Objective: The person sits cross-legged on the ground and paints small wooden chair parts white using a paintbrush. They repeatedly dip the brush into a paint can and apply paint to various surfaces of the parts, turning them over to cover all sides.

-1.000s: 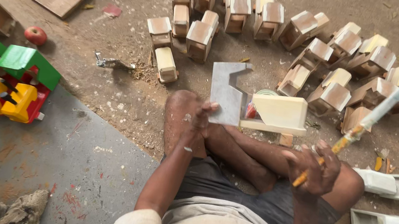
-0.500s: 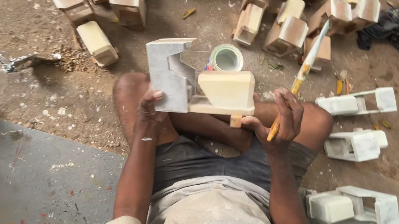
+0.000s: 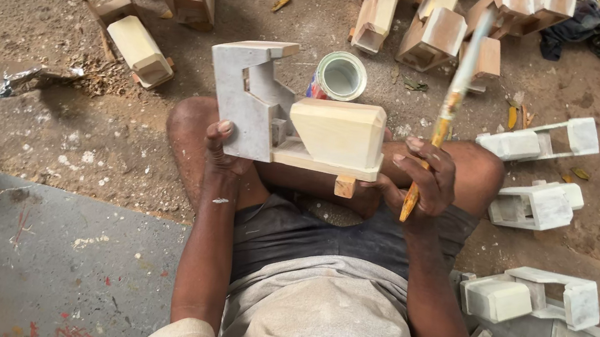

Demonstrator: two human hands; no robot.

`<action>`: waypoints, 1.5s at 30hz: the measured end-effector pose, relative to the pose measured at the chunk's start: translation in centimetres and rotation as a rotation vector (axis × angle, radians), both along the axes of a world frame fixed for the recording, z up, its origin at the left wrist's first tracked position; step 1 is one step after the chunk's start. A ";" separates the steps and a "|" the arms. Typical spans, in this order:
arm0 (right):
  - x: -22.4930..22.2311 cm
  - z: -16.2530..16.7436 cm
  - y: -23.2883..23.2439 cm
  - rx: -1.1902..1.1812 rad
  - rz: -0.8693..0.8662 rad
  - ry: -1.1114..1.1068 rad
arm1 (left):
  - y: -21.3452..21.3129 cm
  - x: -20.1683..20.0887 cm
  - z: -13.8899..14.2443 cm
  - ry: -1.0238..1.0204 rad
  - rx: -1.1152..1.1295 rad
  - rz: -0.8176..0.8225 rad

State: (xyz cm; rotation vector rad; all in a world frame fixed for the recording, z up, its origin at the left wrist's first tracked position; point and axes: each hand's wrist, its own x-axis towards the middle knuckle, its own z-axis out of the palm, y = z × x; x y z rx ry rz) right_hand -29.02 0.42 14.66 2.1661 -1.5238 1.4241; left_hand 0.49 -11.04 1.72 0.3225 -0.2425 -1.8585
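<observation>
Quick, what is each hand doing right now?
Left hand: closed on the half-painted wooden toy truck.
Right hand: closed around a paintbrush, and it also touches the truck's end.

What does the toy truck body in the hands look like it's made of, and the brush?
Toy truck body: looks like wood, pale bare grain on the box part, matte grey-white paint or primer on the cab end. Paintbrush in the right hand: yellow handle, probably painted wood; bristles blurred.
</observation>
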 end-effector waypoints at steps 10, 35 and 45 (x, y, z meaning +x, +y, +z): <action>-0.1 -0.4 0.7 -0.033 -0.016 0.178 | -0.7 -0.5 0.4 -0.080 0.127 -0.002; 2.0 0.4 0.7 -0.120 0.100 0.225 | -3.1 -5.4 0.0 0.007 0.181 0.112; 0.0 -0.1 3.0 -0.100 0.138 -0.687 | -0.9 -3.9 2.7 -0.015 0.033 0.045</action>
